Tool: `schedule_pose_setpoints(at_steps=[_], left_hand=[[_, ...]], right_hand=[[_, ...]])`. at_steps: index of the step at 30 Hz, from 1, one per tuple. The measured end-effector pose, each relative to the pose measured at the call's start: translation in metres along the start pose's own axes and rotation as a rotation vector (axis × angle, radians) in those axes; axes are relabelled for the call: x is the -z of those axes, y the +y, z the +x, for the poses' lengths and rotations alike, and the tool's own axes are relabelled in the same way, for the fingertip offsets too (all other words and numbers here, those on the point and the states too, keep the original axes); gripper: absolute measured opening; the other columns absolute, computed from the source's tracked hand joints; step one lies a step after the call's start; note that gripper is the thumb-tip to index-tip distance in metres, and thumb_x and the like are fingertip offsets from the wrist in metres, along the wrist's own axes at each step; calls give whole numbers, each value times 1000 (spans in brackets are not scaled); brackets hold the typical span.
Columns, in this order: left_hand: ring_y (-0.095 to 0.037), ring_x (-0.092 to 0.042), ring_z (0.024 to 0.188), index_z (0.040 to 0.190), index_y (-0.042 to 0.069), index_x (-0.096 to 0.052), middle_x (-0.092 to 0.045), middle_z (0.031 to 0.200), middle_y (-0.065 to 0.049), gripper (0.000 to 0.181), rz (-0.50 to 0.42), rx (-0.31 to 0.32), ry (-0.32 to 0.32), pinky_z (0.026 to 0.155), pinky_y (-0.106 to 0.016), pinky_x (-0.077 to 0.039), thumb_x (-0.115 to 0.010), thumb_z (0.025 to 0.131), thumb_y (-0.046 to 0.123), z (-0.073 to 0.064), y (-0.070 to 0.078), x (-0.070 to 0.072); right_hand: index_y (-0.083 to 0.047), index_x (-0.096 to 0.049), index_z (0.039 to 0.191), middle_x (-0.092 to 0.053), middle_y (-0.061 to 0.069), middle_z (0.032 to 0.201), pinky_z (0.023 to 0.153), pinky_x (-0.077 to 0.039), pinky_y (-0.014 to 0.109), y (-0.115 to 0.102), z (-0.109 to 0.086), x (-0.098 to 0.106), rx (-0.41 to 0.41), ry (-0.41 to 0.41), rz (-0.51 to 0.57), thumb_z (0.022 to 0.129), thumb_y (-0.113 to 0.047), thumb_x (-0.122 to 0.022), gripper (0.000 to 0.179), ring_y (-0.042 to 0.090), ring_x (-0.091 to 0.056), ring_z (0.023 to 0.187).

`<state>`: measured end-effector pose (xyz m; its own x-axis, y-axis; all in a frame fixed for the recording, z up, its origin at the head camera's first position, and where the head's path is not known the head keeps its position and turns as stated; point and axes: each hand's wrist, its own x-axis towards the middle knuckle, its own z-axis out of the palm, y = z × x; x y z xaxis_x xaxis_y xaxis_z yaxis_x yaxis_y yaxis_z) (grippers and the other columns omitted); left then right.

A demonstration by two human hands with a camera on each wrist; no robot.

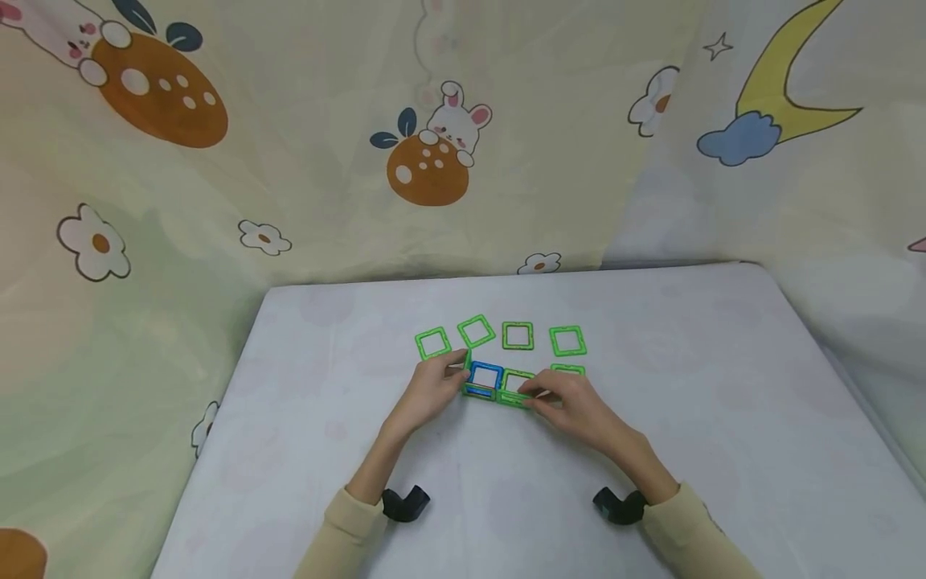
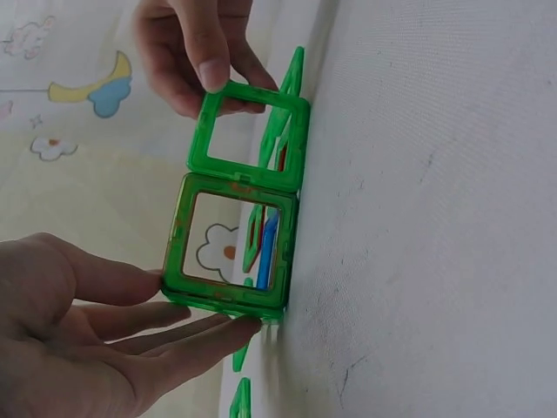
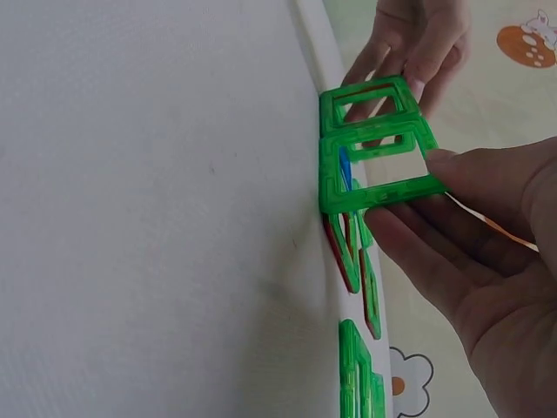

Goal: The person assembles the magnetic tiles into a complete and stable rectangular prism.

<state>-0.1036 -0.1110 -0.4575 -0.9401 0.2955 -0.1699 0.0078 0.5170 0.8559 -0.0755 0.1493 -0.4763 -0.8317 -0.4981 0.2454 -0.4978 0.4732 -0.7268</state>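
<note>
Green and blue magnetic tiles, square open frames, form a small joined structure on the table. A blue tile (image 1: 487,364) lies at its left, with green tiles standing along the near side and left end. My left hand (image 1: 430,388) grips the left corner, thumb on the edge of a standing green tile (image 2: 177,233) and fingers along the end tile. My right hand (image 1: 576,406) pinches the green tile (image 3: 383,194) at the right of the near side between thumb and fingers. In the left wrist view the two upright tiles stand edge to edge.
Loose green tiles lie in a row behind the structure, among them one at the left (image 1: 430,332) and one at the right (image 1: 567,352). Another green tile (image 1: 568,367) is partly behind my right hand. A patterned cloth (image 1: 325,161) hangs behind the white table (image 1: 325,450).
</note>
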Motion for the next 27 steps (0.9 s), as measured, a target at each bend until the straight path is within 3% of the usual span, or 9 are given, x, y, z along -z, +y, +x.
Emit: schedule_pose_setpoints(at_steps=[11,14,19,22,27], left_hand=[[-32,-64,127,145,4,-57,-63,142,-17,41,46,-13,8,98,-43,-58,-55,104,11,6,1,0],[-27,-67,120,142,7,-61,-66,139,-14,39,60,-16,15,86,-36,-58,-57,104,13,8,0,-1],[-20,-62,90,139,11,-65,-68,136,-11,35,55,-22,19,62,-28,-45,-58,105,16,9,-4,0],[-18,-63,93,137,14,-67,-68,136,-9,34,45,-23,25,65,-28,-47,-57,105,17,8,-5,0],[-21,-66,119,134,17,-69,-71,133,-6,31,31,-24,38,92,-39,-56,-58,105,19,7,-6,-1]], right_hand=[[-6,-74,110,-77,6,104,79,-63,26,-10,-8,-7,-52,-59,125,89,1,-77,22,17,-74,92],[-6,-74,111,-77,6,105,79,-63,26,-13,-9,-10,-91,-76,161,90,-3,-77,22,15,-72,91],[-6,-74,112,-76,5,107,82,-62,24,-16,-9,-16,-163,-103,226,91,-9,-78,22,13,-71,93],[-6,-75,111,-76,6,106,82,-61,23,-18,-9,-19,-205,-113,258,91,-11,-78,20,15,-72,94],[-9,-76,101,-75,4,101,79,-61,23,-24,-9,-24,-302,-112,279,90,-16,-79,14,14,-71,92]])
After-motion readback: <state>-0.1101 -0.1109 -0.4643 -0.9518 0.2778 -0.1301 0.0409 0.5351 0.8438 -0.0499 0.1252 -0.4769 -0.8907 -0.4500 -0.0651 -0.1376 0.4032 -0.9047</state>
